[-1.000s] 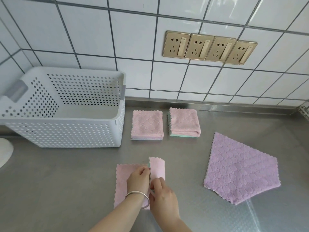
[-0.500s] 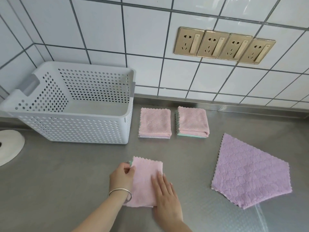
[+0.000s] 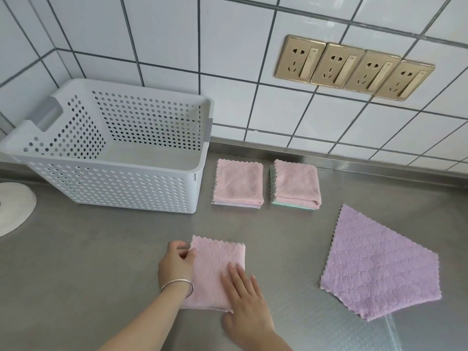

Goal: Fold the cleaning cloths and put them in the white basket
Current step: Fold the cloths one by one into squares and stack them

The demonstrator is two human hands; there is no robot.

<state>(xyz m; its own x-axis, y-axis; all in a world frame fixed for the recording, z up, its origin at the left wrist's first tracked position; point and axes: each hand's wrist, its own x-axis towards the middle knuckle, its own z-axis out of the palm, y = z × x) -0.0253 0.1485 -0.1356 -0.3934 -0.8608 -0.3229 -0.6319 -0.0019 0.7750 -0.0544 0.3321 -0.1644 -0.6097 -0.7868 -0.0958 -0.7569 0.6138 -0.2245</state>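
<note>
A folded pink cloth [image 3: 215,267] lies flat on the steel counter near the front. My left hand [image 3: 177,264] pinches its far left corner. Flat on the cloth's right half rests my right hand [image 3: 245,297], fingers spread. Two stacks of folded pink cloths [image 3: 238,183] [image 3: 295,184] sit near the wall, right of the white perforated basket [image 3: 114,188]. The basket shows nothing inside. A purple cloth [image 3: 377,269] lies spread out to the right, one part folded under.
The steel counter [image 3: 88,262] runs to a tiled wall with a row of gold sockets [image 3: 354,68]. A white round object [image 3: 12,209] lies at the left edge, beside the basket.
The pink cloth's raised flap was folded over to the left and laid flat. My right hand let go of it and now presses on it; my left holds the corner.
</note>
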